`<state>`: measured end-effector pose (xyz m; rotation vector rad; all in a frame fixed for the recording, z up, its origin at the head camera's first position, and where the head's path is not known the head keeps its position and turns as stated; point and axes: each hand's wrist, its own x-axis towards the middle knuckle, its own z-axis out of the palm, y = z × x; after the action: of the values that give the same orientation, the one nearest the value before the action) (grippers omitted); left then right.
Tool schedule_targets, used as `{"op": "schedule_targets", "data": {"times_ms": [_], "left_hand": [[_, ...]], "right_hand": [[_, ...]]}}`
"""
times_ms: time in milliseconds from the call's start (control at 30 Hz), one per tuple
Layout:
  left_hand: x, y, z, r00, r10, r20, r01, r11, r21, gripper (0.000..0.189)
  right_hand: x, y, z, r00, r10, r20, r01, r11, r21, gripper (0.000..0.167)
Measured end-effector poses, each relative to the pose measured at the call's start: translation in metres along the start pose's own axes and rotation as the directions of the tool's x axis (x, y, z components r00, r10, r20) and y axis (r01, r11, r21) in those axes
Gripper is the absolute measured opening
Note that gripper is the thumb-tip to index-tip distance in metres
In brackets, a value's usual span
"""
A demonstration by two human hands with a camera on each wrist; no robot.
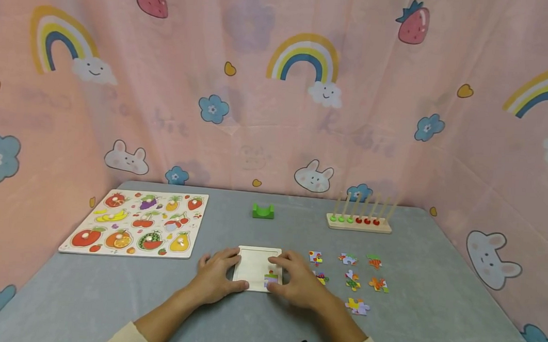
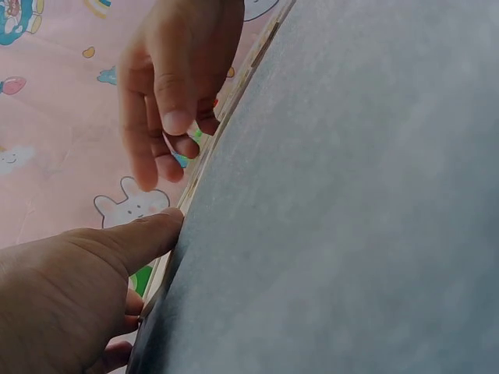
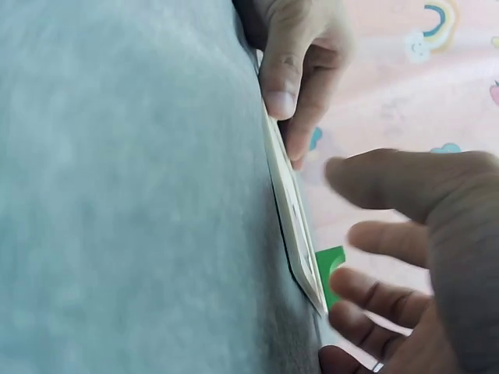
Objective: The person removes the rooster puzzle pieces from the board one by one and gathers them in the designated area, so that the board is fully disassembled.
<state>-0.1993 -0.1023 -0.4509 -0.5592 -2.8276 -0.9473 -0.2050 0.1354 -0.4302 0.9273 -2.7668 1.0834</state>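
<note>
A shallow wooden puzzle tray (image 1: 253, 265) lies on the table in front of me. One jigsaw piece (image 1: 271, 278) with purple, green and red print sits in its near right corner. My left hand (image 1: 213, 277) holds the tray at its left side, the thumb at the near edge and the fingers farther along. Above the tray's right side hovers my right hand (image 1: 300, 280), its fingers spread and loosely bent. In the right wrist view, those fingers (image 3: 382, 183) stand apart from the tray (image 3: 292, 210) with nothing between them.
Several loose jigsaw pieces (image 1: 353, 281) lie right of the tray, some close to my right hand. A fruit puzzle board (image 1: 134, 223) is at the left. Farther back stand a green block (image 1: 263, 212) and a wooden peg stand (image 1: 359, 224) with green and red beads.
</note>
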Motion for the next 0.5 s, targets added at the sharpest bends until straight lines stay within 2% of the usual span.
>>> {"op": "schedule_targets", "data": {"times_ms": [133,500], "left_hand": [[-0.0004,0.0008,-0.0005,1.0,0.001,-0.004,-0.001,1.0,-0.002,0.065],[0.0004,0.0006,-0.0006,1.0,-0.006,0.001,0.006,1.0,0.008,0.066]], "right_hand": [[0.0003,0.001,0.0029,0.999,0.026,0.04,-0.024,0.999,-0.038,0.051],[-0.0005,-0.0016,0.0056,0.998,0.018,0.052,-0.01,0.989,-0.145,0.044]]}}
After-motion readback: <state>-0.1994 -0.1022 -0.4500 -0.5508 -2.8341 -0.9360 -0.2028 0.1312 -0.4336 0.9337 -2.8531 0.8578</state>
